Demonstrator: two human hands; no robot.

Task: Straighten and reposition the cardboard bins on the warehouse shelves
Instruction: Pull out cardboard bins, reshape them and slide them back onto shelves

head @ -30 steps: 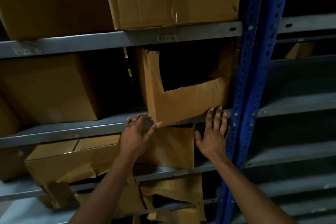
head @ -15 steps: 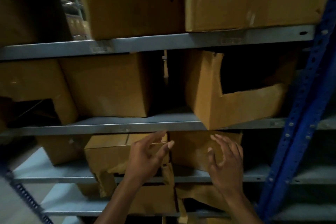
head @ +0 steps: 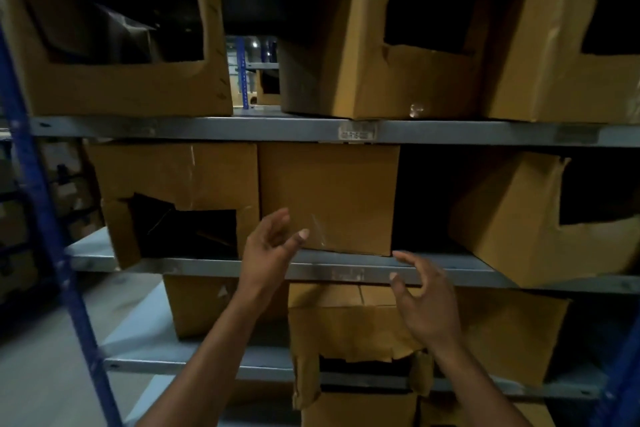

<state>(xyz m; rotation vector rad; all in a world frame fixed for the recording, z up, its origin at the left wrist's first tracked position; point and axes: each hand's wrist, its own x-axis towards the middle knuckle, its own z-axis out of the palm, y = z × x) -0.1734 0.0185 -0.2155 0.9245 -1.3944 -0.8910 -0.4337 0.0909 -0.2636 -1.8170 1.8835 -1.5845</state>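
A plain closed-front cardboard bin (head: 329,198) stands on the middle shelf (head: 339,269). My left hand (head: 268,250) hovers at its lower left corner, fingers loosely spread and holding nothing. My right hand (head: 424,298) is raised below its lower right corner, in front of the shelf edge, fingers relaxed and empty. Left of it sits a torn bin (head: 173,198) with a ragged front opening. Further right on the same shelf, a cut-out bin (head: 526,222) sits skewed, one corner hanging over the edge. A dark gap separates it from the middle bin.
Three cut-front bins (head: 121,90) line the upper shelf (head: 311,130). Crumpled, torn bins (head: 349,329) fill the lower shelf. A blue upright post (head: 45,218) runs down the left side, another shows at the bottom right corner (head: 623,374). Grey floor lies at the lower left.
The view has swung left along the rack. Both hands left the skewed cut-out bin and dropped, and now rise toward the plain bin in the middle.
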